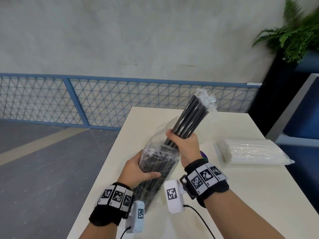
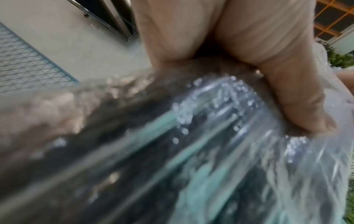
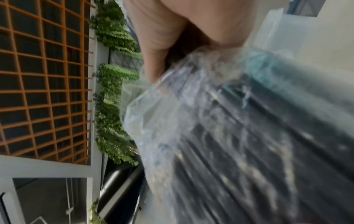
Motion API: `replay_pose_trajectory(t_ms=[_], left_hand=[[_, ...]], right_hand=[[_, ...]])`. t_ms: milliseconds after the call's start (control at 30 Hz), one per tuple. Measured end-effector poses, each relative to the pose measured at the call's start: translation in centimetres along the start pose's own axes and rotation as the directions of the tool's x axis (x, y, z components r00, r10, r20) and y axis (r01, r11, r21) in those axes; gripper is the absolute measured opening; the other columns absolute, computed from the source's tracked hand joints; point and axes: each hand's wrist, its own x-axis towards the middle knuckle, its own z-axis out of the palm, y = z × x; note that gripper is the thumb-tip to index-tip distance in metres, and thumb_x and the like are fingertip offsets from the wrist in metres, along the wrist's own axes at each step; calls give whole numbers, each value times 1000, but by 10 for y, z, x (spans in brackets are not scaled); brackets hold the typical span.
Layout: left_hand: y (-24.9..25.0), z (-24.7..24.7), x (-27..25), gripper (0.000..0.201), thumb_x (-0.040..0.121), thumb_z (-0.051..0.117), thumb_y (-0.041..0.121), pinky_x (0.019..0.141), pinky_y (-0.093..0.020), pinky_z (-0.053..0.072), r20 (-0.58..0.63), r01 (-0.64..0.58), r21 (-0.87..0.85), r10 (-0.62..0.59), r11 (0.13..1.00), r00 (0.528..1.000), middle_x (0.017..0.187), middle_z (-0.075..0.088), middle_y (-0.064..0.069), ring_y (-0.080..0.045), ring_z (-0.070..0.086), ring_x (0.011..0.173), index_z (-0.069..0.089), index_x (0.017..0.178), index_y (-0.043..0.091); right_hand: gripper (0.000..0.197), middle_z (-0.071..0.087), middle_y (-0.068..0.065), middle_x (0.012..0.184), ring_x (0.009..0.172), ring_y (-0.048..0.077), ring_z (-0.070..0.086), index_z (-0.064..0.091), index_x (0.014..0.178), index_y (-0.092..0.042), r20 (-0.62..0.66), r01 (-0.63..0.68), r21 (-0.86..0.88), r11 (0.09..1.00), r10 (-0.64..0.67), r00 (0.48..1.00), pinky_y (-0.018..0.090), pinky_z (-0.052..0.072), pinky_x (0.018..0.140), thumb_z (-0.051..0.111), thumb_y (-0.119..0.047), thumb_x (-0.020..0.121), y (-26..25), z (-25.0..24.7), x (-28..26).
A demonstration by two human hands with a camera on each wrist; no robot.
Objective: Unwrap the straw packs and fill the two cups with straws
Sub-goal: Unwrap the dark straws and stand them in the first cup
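1. Black plastic straws (image 1: 188, 118) in a handful are gripped by the right hand (image 1: 185, 145), whose fingers are curled fully round their lower part; the handful is tilted up and away to the far right, above the bench.
2. Crumpled clear film (image 1: 206, 97) is seen clinging to the far upper end of that handful.
3. A clear plastic pack of black straws (image 1: 155, 171) is held by the left hand (image 1: 136, 169), with the thumb laid across its near side and the fingers wrapped under it; the pack's upper end is open, and the lower end of the lifted handful is met there.
4. In the left wrist view, the thumb (image 2: 291, 91) is pressed on the shiny wrap of the pack (image 2: 191, 151), though the picture is blurred.
5. In the right wrist view, curled fingers (image 3: 159, 45) are seen above blurred film and dark straws (image 3: 249, 144).
6. A sealed clear pack of white straws (image 1: 252, 154) is laid flat on the cream bench (image 1: 241, 195), to the right of the hands and apart from them.
7. A small coloured patch (image 1: 204, 157) is glimpsed just behind the right wrist; what it is cannot be told.
8. A blue lattice fence (image 1: 103, 100) is seen beyond the bench, and a green fern (image 1: 296, 31) at the far right.
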Motion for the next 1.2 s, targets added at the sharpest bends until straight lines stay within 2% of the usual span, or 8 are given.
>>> replay_pose_trajectory(t_ms=[233, 467, 633, 767, 833, 967, 1067, 1200], left_hand=[[-3, -11, -1, 58, 58, 87, 13, 69, -2, 45, -80, 49, -34, -52, 998, 995, 91, 66, 18, 16, 61, 81, 55, 101, 34], [-7, -18, 1, 56, 62, 84, 10, 83, -21, 46, -162, 78, -83, -90, 993, 983, 95, 65, 14, 2, 61, 90, 55, 109, 21], [-15, -23, 6, 54, 63, 84, 11, 90, -33, 50, -233, 107, -128, -134, 986, 963, 99, 70, 0, -15, 65, 94, 58, 109, 19], [-18, -23, 10, 51, 64, 84, 14, 90, -35, 50, -284, 114, -123, -145, 986, 948, 100, 70, -3, -19, 65, 95, 57, 107, 22], [-18, -23, 12, 50, 65, 83, 15, 89, -35, 50, -335, 124, -116, -157, 985, 929, 96, 68, -2, -21, 64, 92, 57, 108, 18], [-17, -24, 18, 49, 65, 82, 15, 86, -34, 49, -446, 130, -97, -160, 987, 881, 91, 65, -1, -22, 62, 88, 56, 106, 16], [-16, -22, 22, 55, 66, 82, 16, 84, -30, 47, -496, 129, -92, -158, 987, 854, 94, 63, 0, -22, 60, 89, 55, 114, 13], [-12, -22, 25, 57, 66, 82, 17, 83, -28, 44, -516, 105, -103, -143, 989, 844, 96, 62, 0, -20, 59, 90, 54, 115, 14]], right_hand=[[29, 64, 16, 89, 74, 21, 61, 61, 101, 2, -97, -42, 232, 972, 67, 993, 28, 51, 65, 72, -1, 75, -37, 2, 25], [47, 66, 11, 80, 68, 19, 62, 53, 117, 12, -93, -87, 372, 924, 130, 987, 27, 53, 60, 70, -3, 76, -41, 0, 37], [4, 62, 10, 73, 63, 19, 60, 61, 79, -2, -107, -71, 448, 891, 132, 985, 27, 53, 59, 65, -3, 80, -43, -6, 47], [12, 59, 11, 75, 63, 19, 58, 60, 68, -4, -129, -53, 479, 876, 130, 983, 28, 51, 60, 64, -2, 79, -43, -10, 51], [4, 59, 11, 75, 63, 19, 59, 61, 81, 1, -170, -21, 515, 857, 126, 977, 26, 52, 57, 64, -1, 79, -44, -12, 54], [48, 64, 13, 89, 74, 20, 64, 51, 118, 10, -311, 93, 497, 863, 77, 947, 28, 56, 64, 68, -4, 75, -49, -16, 64], [48, 63, 10, 96, 85, 22, 62, 53, 115, 0, -372, 143, 424, 894, 28, 928, 45, 55, 88, 71, -5, 70, -55, -16, 70], [41, 63, 12, 100, 91, 24, 63, 54, 111, 0, -357, 232, 241, 942, -136, 924, 46, 51, 94, 71, -7, 74, -49, -11, 75]])
